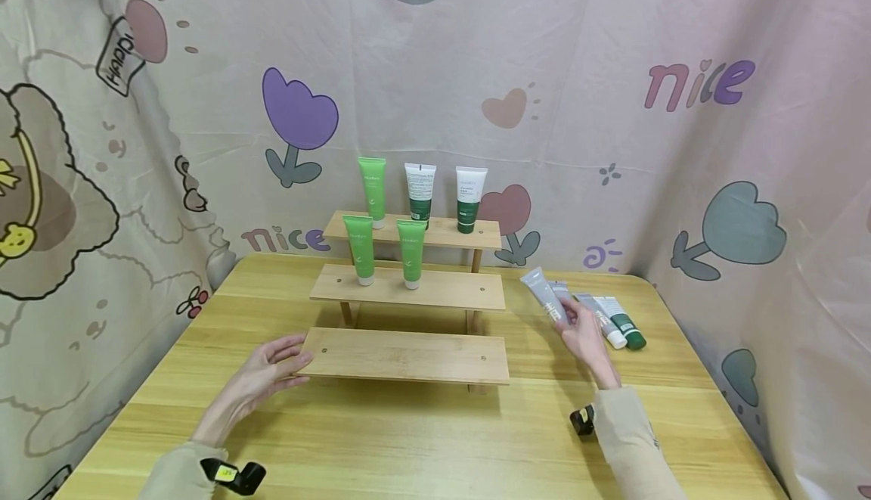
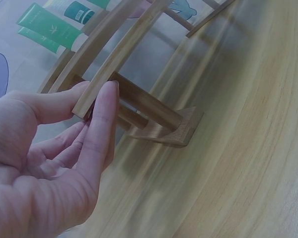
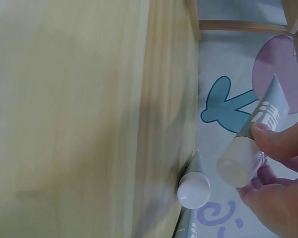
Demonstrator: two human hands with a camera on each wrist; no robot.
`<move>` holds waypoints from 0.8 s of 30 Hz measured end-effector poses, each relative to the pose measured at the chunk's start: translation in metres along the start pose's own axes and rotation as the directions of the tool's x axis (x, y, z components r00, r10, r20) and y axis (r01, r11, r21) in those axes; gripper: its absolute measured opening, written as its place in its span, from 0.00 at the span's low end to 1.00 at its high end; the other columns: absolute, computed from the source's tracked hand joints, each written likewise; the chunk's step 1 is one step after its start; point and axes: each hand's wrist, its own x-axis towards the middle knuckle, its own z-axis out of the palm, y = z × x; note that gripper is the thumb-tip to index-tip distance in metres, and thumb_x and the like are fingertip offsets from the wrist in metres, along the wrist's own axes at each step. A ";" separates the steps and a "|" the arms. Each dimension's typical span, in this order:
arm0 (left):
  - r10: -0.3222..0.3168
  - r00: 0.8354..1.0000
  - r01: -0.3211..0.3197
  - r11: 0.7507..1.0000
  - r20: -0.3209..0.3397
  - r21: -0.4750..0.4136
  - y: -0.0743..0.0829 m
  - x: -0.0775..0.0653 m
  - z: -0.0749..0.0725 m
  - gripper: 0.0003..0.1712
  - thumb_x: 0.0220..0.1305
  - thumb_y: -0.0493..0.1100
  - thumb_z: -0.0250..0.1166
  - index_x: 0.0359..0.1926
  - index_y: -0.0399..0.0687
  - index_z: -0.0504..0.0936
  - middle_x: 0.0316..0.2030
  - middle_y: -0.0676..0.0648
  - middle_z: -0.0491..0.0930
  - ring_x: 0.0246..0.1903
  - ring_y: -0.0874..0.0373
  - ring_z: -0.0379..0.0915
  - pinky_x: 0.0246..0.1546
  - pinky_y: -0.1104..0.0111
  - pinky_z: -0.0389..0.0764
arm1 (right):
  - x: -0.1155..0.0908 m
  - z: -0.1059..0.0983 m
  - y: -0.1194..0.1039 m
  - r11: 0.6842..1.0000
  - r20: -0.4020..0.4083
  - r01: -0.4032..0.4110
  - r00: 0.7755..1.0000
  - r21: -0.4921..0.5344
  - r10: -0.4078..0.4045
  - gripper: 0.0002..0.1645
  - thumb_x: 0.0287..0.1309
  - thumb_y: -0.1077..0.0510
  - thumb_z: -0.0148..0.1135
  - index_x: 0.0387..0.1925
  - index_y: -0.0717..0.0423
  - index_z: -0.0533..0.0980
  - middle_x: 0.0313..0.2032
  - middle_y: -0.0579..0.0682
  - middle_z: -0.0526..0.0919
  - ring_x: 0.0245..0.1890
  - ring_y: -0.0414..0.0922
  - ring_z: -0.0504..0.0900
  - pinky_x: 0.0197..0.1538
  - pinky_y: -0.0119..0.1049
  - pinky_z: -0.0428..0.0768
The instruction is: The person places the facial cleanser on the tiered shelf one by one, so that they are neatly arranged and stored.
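A grey tube [image 1: 544, 296] with a white cap is held aloft, tilted, in the right hand [image 1: 587, 337] of a person, right of centre in the head view. The right grip is clamped on the tube, which is pinched between thumb and fingers, as is shown at the right of the right wrist view. At lower left of the head view, the end of the lowest shelf [image 1: 408, 356] of a three-tier wooden stand [image 1: 449, 289] is gripped by the left hand [image 1: 263, 371]; the left grip is clamped on that board, with its edge caught between thumb and fingers in the left wrist view.

A second grey tube [image 1: 604, 321] is seen lying at centre right on the wooden table [image 1: 408, 439], just beside a white-and-green tube [image 1: 622, 322]. A further tube [image 1: 561, 289] is partly hidden behind the one being held.

At the centre of the frame, two green tubes [image 1: 361, 249] are stood upright on the middle shelf. The top shelf is occupied by a single green tube [image 1: 373, 188] at its left and by two white-and-green tubes [image 1: 469, 197] to the right of it. The scene is backed by a pale printed cloth [image 1: 565, 46].
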 end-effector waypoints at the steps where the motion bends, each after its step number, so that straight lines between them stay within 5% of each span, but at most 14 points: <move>1: 0.001 1.000 -0.001 1.000 0.000 -0.001 0.000 0.000 0.000 0.45 0.76 0.40 0.57 0.76 0.24 0.39 0.74 0.21 0.41 0.49 0.73 0.74 0.54 0.69 0.87 | 0.000 0.000 -0.001 1.000 -0.005 0.005 1.000 0.009 -0.005 0.30 0.52 0.75 0.63 0.60 0.73 0.73 0.45 0.72 0.84 0.44 0.61 0.82 0.48 0.43 0.82; 5: 0.001 1.000 -0.001 1.000 -0.001 -0.001 0.000 0.000 0.000 0.44 0.76 0.40 0.57 0.76 0.24 0.39 0.74 0.21 0.42 0.49 0.72 0.74 0.54 0.69 0.87 | 0.001 0.000 -0.004 0.999 -0.014 -0.001 1.000 0.040 0.002 0.31 0.53 0.76 0.61 0.61 0.73 0.72 0.47 0.73 0.82 0.46 0.62 0.81 0.49 0.41 0.83; 11: 0.001 1.000 -0.001 1.000 -0.002 0.005 -0.001 0.000 0.000 0.44 0.76 0.40 0.57 0.76 0.24 0.39 0.73 0.21 0.43 0.49 0.72 0.74 0.54 0.69 0.87 | 0.002 0.000 -0.008 0.992 0.016 -0.045 0.999 0.119 0.043 0.33 0.57 0.78 0.57 0.66 0.77 0.65 0.54 0.78 0.77 0.53 0.67 0.78 0.62 0.59 0.80; 18: 0.008 1.000 -0.008 1.000 0.007 0.008 0.000 0.000 -0.001 0.45 0.76 0.40 0.56 0.76 0.24 0.39 0.73 0.20 0.42 0.50 0.72 0.74 0.54 0.69 0.87 | 0.004 -0.003 -0.014 0.984 0.012 -0.031 1.000 0.177 0.029 0.32 0.59 0.78 0.56 0.66 0.79 0.64 0.56 0.76 0.75 0.55 0.65 0.77 0.64 0.50 0.81; 24: 0.007 1.000 -0.007 1.000 0.010 0.007 0.000 0.000 -0.001 0.45 0.76 0.40 0.56 0.76 0.24 0.38 0.73 0.20 0.41 0.50 0.72 0.74 0.55 0.69 0.87 | 0.005 -0.006 -0.023 0.965 0.015 -0.037 0.999 0.260 0.034 0.32 0.60 0.78 0.56 0.66 0.79 0.64 0.59 0.75 0.72 0.58 0.65 0.75 0.69 0.56 0.76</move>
